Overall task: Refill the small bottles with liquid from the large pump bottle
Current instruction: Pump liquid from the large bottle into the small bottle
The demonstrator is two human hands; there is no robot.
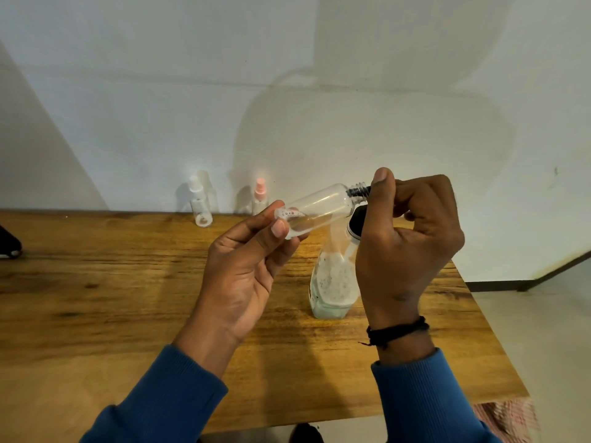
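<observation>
Head view: I am pinching a small bottle (315,207) by its base in my left hand (246,270), tilted over the surface (112,298), while my right hand (406,238) is gripping its neck; next, I judge, filling from the pump bottle (332,282)

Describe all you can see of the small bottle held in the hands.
The small clear bottle looks plastic, with a threaded neck and no cap. It lies almost sideways, neck tilted up to the right, above the wooden table. A little foamy liquid sits at its base. The left hand pinches the base; the right hand is at the neck.
</observation>
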